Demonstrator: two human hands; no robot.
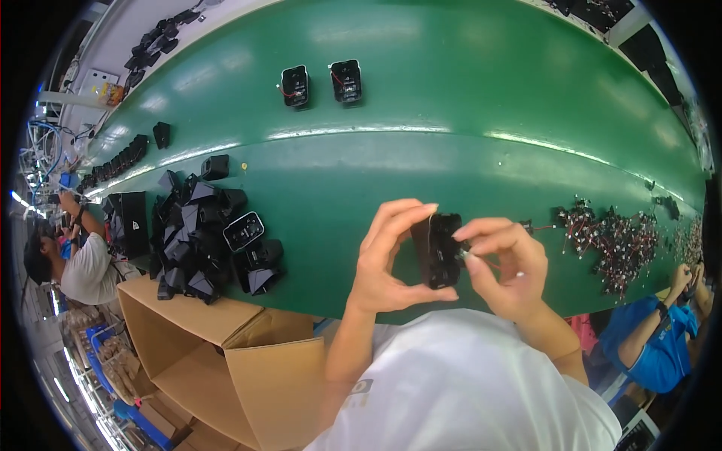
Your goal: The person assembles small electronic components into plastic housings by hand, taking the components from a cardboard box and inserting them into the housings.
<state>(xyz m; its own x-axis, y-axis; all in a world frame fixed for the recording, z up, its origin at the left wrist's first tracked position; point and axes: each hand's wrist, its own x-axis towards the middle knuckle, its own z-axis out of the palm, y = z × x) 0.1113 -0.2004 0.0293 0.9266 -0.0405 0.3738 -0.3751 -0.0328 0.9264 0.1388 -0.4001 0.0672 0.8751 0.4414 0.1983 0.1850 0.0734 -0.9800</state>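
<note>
My left hand (pixel 385 259) is wrapped round a black plastic housing (pixel 442 252), its open side tilted toward my right hand. The fingers of my right hand (pixel 505 259) pinch together at that open side. They hold a small wired connector (pixel 465 254), partly hidden by the fingertips; a thin wire trails beneath them. Farther off on the green table stand two similar open housings, one on the left (pixel 295 86) and one on the right (pixel 347 81), each with a red wire in it.
A heap of black housings (pixel 184 233) lies to the left, above an open cardboard box (pixel 177 331). On the right is a pile of small wired parts (pixel 613 244). A row of black pieces (pixel 124 161) runs along the far left. People work at both sides of the green table (pixel 338 177).
</note>
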